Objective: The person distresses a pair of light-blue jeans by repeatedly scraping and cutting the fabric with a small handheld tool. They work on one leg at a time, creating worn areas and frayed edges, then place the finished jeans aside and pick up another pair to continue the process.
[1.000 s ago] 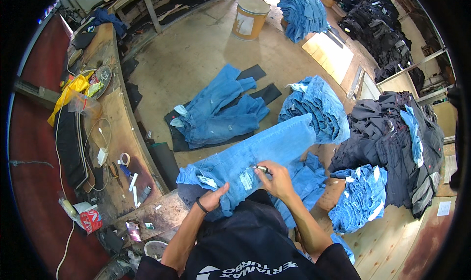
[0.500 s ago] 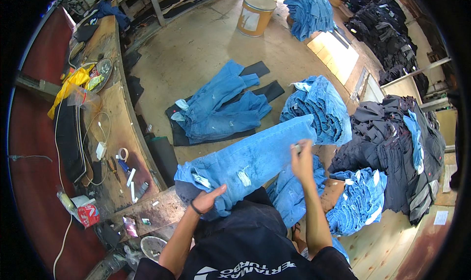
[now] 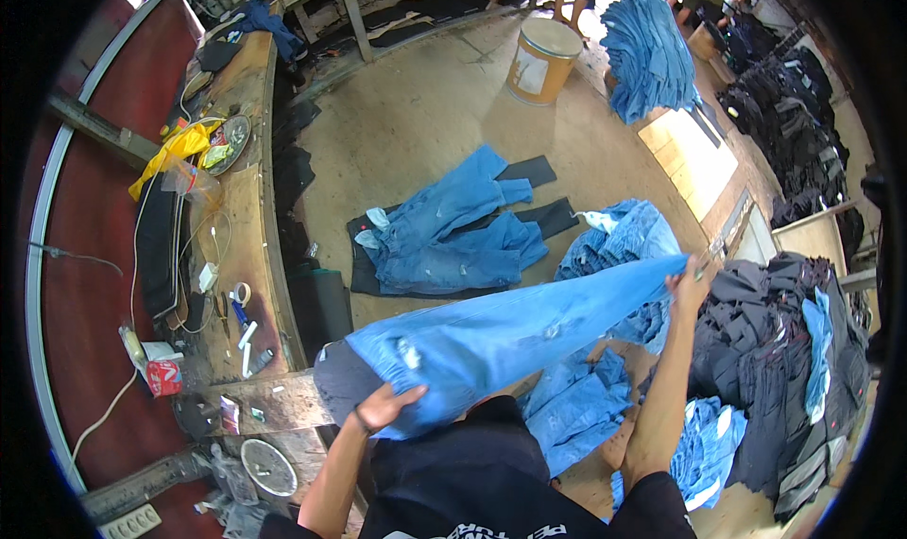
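Observation:
A pair of light blue jeans (image 3: 510, 326) with pale ripped patches stretches slantwise in front of me, pulled taut between both hands. My left hand (image 3: 389, 409) is closed on its near left end, thumb on top and fingers under the cloth. At the far right end my right hand (image 3: 690, 289) grips the leg's end. A small dark thing shows at its fingers, too small to name. Beneath the jeans' left end a dark rounded board end (image 3: 342, 383) sticks out. Another pair of jeans (image 3: 453, 227) lies on the floor over black trousers-shaped pieces.
Folded jeans (image 3: 624, 237) are heaped beyond my right hand, and more jeans (image 3: 578, 407) lie below it. Dark garments (image 3: 765, 359) are piled at right. A bench (image 3: 248, 256) with tape, pliers and cords runs along the left. A drum (image 3: 545, 62) stands far back.
My right hand has moved out to the right, stretching the jeans' leg longer and straighter. The left hand stays on the near end. The whole view has shifted, and people's legs now show at the back.

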Tool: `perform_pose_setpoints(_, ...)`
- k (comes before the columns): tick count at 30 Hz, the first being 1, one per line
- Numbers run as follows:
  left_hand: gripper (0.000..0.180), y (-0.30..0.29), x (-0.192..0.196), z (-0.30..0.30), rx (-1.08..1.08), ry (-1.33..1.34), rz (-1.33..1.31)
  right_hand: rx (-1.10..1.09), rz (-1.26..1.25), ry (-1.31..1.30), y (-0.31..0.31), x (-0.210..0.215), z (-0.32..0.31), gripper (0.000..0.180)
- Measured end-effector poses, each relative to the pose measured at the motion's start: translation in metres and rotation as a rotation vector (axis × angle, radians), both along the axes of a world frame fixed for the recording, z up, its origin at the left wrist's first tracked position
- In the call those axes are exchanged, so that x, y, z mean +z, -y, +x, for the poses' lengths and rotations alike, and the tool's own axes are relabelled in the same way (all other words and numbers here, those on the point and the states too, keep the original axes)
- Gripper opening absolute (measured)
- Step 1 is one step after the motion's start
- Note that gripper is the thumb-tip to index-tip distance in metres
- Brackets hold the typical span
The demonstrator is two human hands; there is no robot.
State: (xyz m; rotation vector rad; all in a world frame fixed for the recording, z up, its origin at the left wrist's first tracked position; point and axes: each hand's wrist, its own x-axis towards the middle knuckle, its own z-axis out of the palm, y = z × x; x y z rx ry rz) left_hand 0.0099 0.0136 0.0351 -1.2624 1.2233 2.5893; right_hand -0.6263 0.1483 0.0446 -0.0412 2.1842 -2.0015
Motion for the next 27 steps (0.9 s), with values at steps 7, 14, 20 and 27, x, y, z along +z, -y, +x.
perform_pose_setpoints(7,0.042,-0.027,-0.028,-0.253,0.478,-0.198,-0.129,0.258,-0.063,-0.39,0.127,0.132,-0.078,0.044)
perform_pose_setpoints(14,0.031,0.019,-0.029,-0.153,1.146,-0.04,-0.015,0.615,0.402,-0.763,0.104,0.048,0.075,0.043)
perform_pose_setpoints(20,0.052,-0.033,-0.011,-0.116,0.378,0.179,0.045,0.678,0.591,-0.749,0.04,-0.028,0.21,0.029)
perform_pose_setpoints(27,0.039,-0.043,0.01,-0.004,0.06,0.338,-0.864,0.788,0.944,-0.761,0.018,-0.02,0.313,0.015)
